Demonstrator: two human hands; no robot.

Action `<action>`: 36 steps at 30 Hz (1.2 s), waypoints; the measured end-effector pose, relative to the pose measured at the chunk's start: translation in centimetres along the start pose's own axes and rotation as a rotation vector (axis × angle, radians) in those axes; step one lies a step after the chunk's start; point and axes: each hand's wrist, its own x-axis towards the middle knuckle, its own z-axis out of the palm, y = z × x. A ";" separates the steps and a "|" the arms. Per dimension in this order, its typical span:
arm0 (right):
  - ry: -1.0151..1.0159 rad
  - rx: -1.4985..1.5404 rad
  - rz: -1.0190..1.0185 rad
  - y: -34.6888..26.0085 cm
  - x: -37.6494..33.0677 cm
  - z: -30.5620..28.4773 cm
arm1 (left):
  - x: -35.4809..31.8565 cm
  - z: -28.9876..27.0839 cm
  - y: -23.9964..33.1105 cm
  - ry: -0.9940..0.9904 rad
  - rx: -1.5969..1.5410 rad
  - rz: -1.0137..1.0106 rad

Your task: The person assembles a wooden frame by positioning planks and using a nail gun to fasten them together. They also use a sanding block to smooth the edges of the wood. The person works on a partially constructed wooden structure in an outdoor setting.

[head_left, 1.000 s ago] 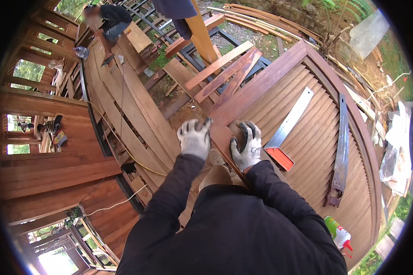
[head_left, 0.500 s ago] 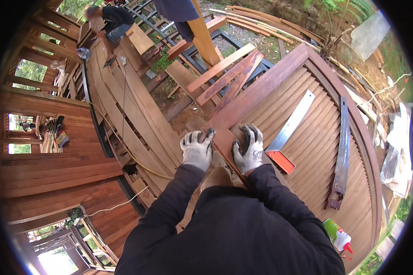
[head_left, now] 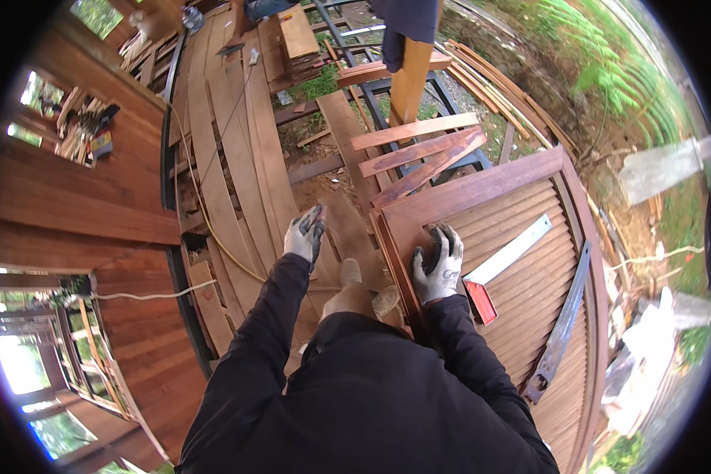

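A brown louvered wooden panel [head_left: 521, 213] with a dark frame lies on my right, its near corner beside my body. My right hand [head_left: 441, 265], in a white and dark work glove, rests on the panel's left frame rail, thumb and fingers apart. My left hand [head_left: 302, 237], gloved alike, is raised off the panel above the planks. Its fingers are drawn together; a small reddish bit shows at the tips, too small to name. On the slats lie a try square [head_left: 509, 257] with a red handle and, farther right, a hand saw [head_left: 565, 316].
Several loose wood strips [head_left: 419, 158] lie beyond the panel, by a wooden post [head_left: 411, 83]. Long planks [head_left: 237, 158] with gaps run along the left, crossed by a yellow hose [head_left: 217, 245]. A wooden wall [head_left: 87, 189] stands at far left. Plastic sheeting [head_left: 640, 355] lies at right.
My left hand has lifted away from the panel's edge and moved left, its fingers drawing together. My right hand stays on the frame. The view has shifted; the glue bottle is out of sight.
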 end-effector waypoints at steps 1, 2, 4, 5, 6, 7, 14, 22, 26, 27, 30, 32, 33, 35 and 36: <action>-0.026 -0.057 -0.068 -0.1 0.0 -0.1 | -1.4 0.3 0.0 0.010 0.052 -0.030; -0.112 -0.075 -0.101 0.2 -0.4 0.0 | -3.1 1.1 1.1 0.015 0.108 -0.064; -0.279 -0.188 -0.219 -1.2 -0.3 -0.4 | -5.1 -1.8 -1.9 0.068 -0.712 -0.281; -0.355 -0.258 -0.265 -1.5 -0.4 -0.6 | -6.1 -1.6 -2.1 0.061 -0.378 -0.187; -0.454 -0.270 -0.267 -1.3 -0.5 -0.3 | -7.2 -1.2 -2.2 0.052 -0.044 -0.093; -0.477 -0.293 -0.273 -1.4 -0.3 -0.1 | -8.4 -1.0 -2.3 0.040 0.290 -0.002; -0.532 -0.380 -0.184 -1.9 7.8 4.5 | -10.8 -1.7 -3.5 0.063 0.449 -0.001; -0.332 -0.124 0.186 0.9 10.7 8.6 | -8.8 -2.0 -2.7 -0.019 0.343 0.101; -0.234 -0.093 -0.105 1.9 9.4 5.7 | -6.2 -0.8 -3.6 -0.055 -0.155 -0.037; -0.274 -0.179 -0.235 1.6 8.8 4.7 | -5.5 -0.3 -3.4 -0.060 -0.232 -0.080; -0.364 -0.236 -0.209 -0.3 5.5 2.6 | -3.5 1.0 -2.2 -0.086 -0.368 -0.229; -0.428 -0.258 -0.168 -2.0 3.0 1.3 | -2.3 1.8 -2.1 -0.068 -0.756 -0.395; -0.480 -0.266 -0.149 -3.3 2.1 0.5 | -1.9 2.0 -2.1 -0.083 -0.746 -0.398; -0.471 -0.295 -0.150 -2.7 -1.2 -0.3 | -1.0 2.5 -1.8 -0.123 -0.725 -0.401; -0.458 -0.291 -0.101 -2.5 -2.4 -1.0 | -0.4 2.5 -1.8 -0.162 -0.917 -0.524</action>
